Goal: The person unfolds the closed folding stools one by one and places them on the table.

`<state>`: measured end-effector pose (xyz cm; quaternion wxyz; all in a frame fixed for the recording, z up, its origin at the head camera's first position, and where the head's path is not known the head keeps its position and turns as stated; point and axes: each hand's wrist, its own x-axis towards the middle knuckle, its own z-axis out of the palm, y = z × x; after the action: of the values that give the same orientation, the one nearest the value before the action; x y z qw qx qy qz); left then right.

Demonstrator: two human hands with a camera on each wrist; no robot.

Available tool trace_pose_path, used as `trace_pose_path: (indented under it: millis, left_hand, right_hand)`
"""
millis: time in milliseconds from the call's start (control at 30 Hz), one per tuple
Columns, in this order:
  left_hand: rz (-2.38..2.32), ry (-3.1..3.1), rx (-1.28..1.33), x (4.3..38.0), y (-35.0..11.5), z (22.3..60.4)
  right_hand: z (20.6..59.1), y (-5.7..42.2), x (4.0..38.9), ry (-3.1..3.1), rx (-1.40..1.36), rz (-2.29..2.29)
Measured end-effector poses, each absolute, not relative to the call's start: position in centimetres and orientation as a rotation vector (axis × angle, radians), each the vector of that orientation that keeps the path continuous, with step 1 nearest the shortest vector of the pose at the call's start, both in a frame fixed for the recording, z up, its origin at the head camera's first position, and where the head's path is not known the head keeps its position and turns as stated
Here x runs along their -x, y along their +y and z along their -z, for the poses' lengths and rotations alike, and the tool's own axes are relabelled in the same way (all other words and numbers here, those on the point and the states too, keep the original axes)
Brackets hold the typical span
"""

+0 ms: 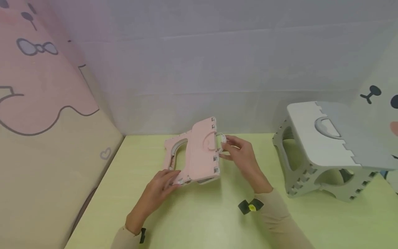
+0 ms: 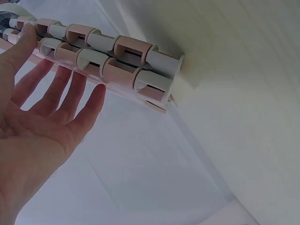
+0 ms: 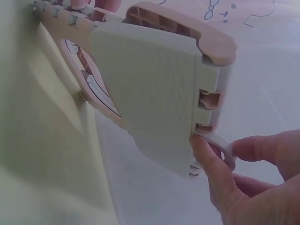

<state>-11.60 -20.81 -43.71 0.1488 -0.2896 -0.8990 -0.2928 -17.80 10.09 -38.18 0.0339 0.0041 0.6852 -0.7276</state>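
Note:
A pink and white folding stool, folded flat, is tilted above the table in the middle of the head view. My left hand holds its near hinged edge. In the left wrist view, the thumb lies over the pink and white hinges and the fingertips are against the underside. My right hand pinches the stool's white carrying handle between thumb and fingers. The right wrist view shows the stool's white seat panel and the small handle loop in my fingers.
An unfolded white and grey folding stool stands on the table at the right. The yellow-green table ends at a pale curtain behind. Cartoon-printed panels border the left and right sides.

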Motion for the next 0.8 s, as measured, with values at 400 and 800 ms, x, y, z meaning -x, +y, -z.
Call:
trace_pose_path:
  millis: [400, 800]
  left_hand:
    - [0.811, -2.553, 0.879, 11.8, -19.5, 43.4]
    - [0.869, -2.557, 0.913, 11.9, -18.3, 43.0]
  right_hand:
    - [36.5, 11.0, 17.7, 2.111, 0.049, 2.277]
    - [35.1, 11.4, 17.5, 2.236, 0.092, 2.262]
